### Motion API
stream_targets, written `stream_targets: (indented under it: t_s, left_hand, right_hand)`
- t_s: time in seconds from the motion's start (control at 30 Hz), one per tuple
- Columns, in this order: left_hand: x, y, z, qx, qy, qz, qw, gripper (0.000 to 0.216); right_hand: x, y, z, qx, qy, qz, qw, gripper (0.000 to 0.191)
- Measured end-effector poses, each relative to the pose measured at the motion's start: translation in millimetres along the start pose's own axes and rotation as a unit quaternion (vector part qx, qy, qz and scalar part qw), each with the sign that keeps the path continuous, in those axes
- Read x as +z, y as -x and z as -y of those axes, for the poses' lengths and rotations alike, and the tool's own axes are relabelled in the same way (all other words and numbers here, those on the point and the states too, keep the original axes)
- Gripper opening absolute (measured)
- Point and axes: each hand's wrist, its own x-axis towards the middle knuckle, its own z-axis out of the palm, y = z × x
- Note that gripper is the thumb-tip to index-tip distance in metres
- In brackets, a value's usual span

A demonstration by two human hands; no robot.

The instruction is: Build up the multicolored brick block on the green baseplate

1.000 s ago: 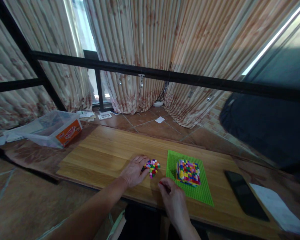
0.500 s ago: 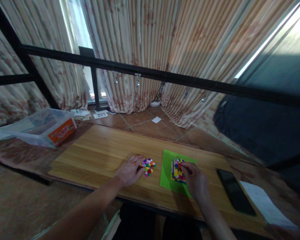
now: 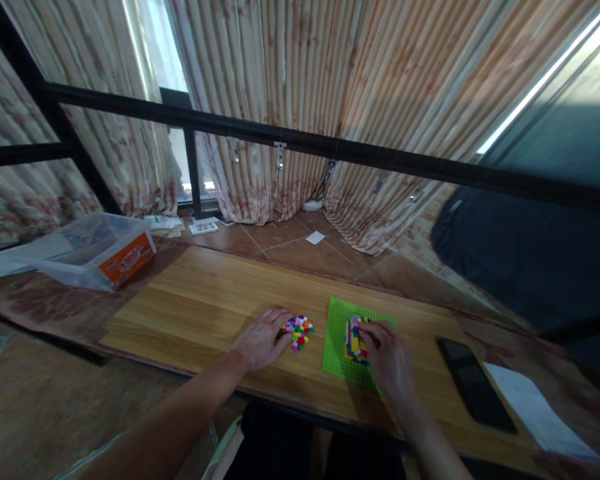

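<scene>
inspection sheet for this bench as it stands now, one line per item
surface: light wooden tabletop
job's things: green baseplate bearing a multicoloured brick block; loose brick pile on the wood to its left
clutter: black phone and white paper at the right; plastic box with an orange label at the far left
grippers: left hand flat, fingertips at the loose brick pile; right hand on the brick block, grip hidden
cables: nothing seen
surroundings: striped curtains, black rail, tiled floor
</scene>
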Motion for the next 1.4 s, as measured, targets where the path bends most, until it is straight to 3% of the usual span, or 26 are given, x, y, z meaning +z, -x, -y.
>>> stream_targets:
  t_s: [0.47, 0.63, 0.77, 0.93, 1.03, 1.13, 1.27, 1.4]
  left_hand:
    - [0.4, -0.8, 0.3, 0.0, -0.004, 0.002, 1.0, 0.041]
    - [-1.4, -1.3, -0.6, 0.008, 0.001, -0.009, 1.0, 0.039]
    - [-2.2, -1.1, -1.7, 0.012, 0.002, -0.011, 1.0, 0.039]
    - [-2.4, -0.1, -2.5, 0.013, 0.002, -0.017, 1.0, 0.038]
    - [-2.4, 0.2, -2.3, 0.009, 0.002, -0.015, 1.0, 0.039]
    - [-2.3, 0.1, -1.2, 0.009, 0.01, -0.013, 1.0, 0.039]
    - [-3.7, 0.2, 0.1, 0.015, 0.02, -0.006, 1.0, 0.046]
    - [-5.9, 0.8, -0.5, 0.024, 0.02, 0.007, 0.999, 0.054]
  right_hand:
    - [6.0, 19.7, -9.1, -0.095, 0.066, 0.011, 0.993, 0.037]
    - [4.9, 19.4, -6.6, -0.081, 0.032, 0.022, 0.996, 0.039]
    - [-5.5, 15.4, -1.3, -0.028, -0.001, 0.01, 1.0, 0.037]
    - [-16.6, 19.7, 39.2, -0.003, -0.036, -0.045, 0.998, 0.031]
    - [0.2, 23.2, 70.8, -0.045, -0.071, -0.001, 0.996, 0.03]
    - [32.4, 17.3, 88.9, -0.049, -0.087, 0.056, 0.993, 0.037]
    - [70.9, -3.1, 88.7, -0.026, -0.074, 0.111, 0.991, 0.056]
    - [86.4, -14.3, 80.8, -0.056, -0.104, 0.178, 0.977, 0.061]
